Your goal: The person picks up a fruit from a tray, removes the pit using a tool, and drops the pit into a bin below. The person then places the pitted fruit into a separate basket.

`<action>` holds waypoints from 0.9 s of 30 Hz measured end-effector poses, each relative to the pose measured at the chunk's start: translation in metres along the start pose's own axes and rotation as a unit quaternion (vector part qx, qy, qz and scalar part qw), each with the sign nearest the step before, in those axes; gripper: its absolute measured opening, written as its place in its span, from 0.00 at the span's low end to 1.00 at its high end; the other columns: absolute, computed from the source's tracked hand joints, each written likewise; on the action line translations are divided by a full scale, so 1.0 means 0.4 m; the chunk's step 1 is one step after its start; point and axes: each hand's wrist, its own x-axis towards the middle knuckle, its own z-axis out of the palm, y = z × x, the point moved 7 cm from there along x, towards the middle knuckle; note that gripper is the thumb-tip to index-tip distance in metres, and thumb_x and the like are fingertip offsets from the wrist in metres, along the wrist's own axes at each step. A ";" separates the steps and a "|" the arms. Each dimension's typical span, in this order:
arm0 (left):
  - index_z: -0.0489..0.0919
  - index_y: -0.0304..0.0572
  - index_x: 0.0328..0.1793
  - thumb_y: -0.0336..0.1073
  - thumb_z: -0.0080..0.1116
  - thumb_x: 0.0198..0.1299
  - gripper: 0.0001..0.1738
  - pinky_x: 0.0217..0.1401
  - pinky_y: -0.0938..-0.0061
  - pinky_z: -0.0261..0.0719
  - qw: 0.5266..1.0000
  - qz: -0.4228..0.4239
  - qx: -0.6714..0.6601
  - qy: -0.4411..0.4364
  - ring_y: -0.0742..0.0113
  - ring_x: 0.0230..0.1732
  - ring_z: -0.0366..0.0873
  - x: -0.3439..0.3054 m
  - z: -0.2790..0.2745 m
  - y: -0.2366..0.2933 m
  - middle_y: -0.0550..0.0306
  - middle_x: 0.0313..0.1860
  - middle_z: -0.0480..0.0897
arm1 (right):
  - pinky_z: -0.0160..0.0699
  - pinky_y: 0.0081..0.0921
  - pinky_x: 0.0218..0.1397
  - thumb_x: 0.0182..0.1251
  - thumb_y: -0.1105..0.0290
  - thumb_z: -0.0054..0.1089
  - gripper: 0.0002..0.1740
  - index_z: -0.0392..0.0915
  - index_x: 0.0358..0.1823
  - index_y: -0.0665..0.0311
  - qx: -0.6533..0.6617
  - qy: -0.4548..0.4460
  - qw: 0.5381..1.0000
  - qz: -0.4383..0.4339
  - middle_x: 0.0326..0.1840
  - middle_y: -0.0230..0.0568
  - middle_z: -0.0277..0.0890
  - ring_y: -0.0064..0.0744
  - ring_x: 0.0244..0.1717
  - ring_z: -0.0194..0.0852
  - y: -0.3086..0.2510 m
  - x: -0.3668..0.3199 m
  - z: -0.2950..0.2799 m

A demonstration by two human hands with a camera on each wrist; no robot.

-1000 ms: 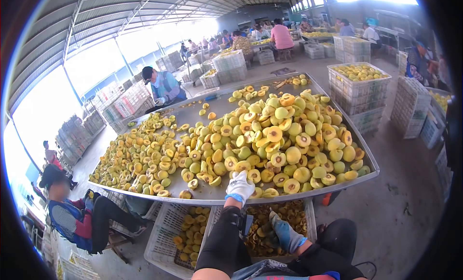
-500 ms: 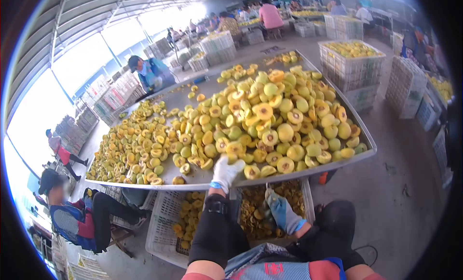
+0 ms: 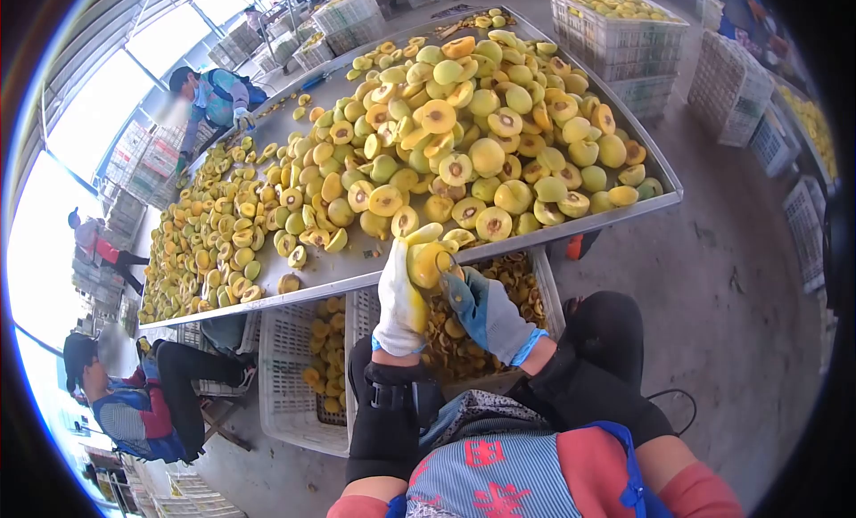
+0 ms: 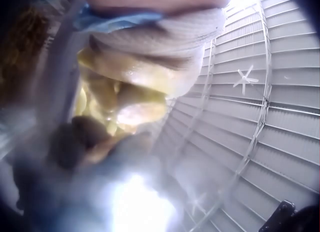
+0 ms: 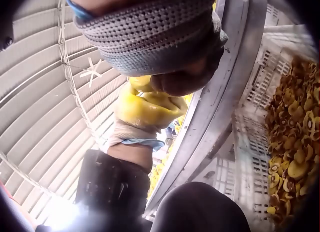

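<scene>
My left hand (image 3: 399,304), in a white glove stained yellow, holds a yellow peach half (image 3: 425,267) at the near edge of the metal table (image 3: 392,270). The right hand (image 3: 492,313), in a grey-blue glove, is brought up against that peach half, its fingers curled round a thin tool (image 3: 451,267) that is mostly hidden. In the right wrist view, the right hand's curled fingers (image 5: 192,74) overlap the yellow-stained left glove (image 5: 145,111). Glare and blur cover much of the left wrist view. A large heap of halved peaches (image 3: 486,157) lies beyond the hands.
Below the table edge stand a white crate (image 3: 283,375) with peach halves and another with brownish scraps (image 3: 526,291). One person sits at the left (image 3: 134,411); another works across the table (image 3: 214,103). Stacked crates (image 3: 615,45) stand at the right.
My left hand has drawn back from the heap with a peach half. The right hand has risen from over the scrap crate to meet it. The head view has tipped downward.
</scene>
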 end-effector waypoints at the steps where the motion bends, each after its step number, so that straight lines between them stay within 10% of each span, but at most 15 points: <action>1: 0.76 0.34 0.65 0.41 0.44 0.73 0.23 0.53 0.72 0.82 1.000 -0.001 0.008 0.002 0.63 0.48 0.83 -0.003 0.000 -0.002 0.49 0.53 0.84 | 0.77 0.43 0.39 0.78 0.56 0.54 0.18 0.78 0.51 0.66 -0.006 -0.003 1.000 0.014 0.36 0.60 0.82 0.67 0.42 0.79 0.007 0.001 -0.001; 5: 0.74 0.32 0.66 0.21 0.54 0.64 0.23 0.56 0.72 0.82 0.998 -0.036 -0.057 0.009 0.60 0.52 0.83 -0.010 -0.015 -0.019 0.46 0.57 0.83 | 0.77 0.41 0.39 0.79 0.56 0.54 0.19 0.78 0.50 0.68 -0.019 -0.003 0.999 0.025 0.35 0.58 0.83 0.59 0.38 0.82 0.004 -0.006 -0.002; 11: 0.72 0.31 0.67 0.37 0.47 0.74 0.22 0.60 0.59 0.83 0.978 -0.049 -0.200 -0.033 0.51 0.59 0.81 -0.018 -0.013 -0.036 0.41 0.62 0.79 | 0.76 0.32 0.41 0.81 0.57 0.52 0.20 0.78 0.50 0.71 0.104 -0.051 0.993 0.029 0.34 0.51 0.83 0.23 0.35 0.70 0.049 -0.009 0.035; 20: 0.75 0.31 0.64 0.43 0.48 0.73 0.24 0.57 0.55 0.83 0.966 -0.043 -0.254 -0.006 0.47 0.57 0.81 -0.015 -0.027 -0.080 0.39 0.63 0.79 | 0.78 0.31 0.43 0.80 0.63 0.52 0.15 0.78 0.51 0.70 0.057 -0.003 0.998 0.027 0.37 0.45 0.84 0.24 0.39 0.75 0.087 -0.032 0.041; 27: 0.78 0.31 0.58 0.42 0.47 0.74 0.20 0.62 0.63 0.78 0.989 0.105 0.097 0.043 0.54 0.54 0.81 -0.039 0.005 -0.047 0.44 0.56 0.82 | 0.78 0.24 0.58 0.79 0.69 0.53 0.11 0.82 0.55 0.61 0.454 -0.033 0.888 0.062 0.51 0.26 0.80 0.20 0.51 0.73 0.109 -0.048 0.103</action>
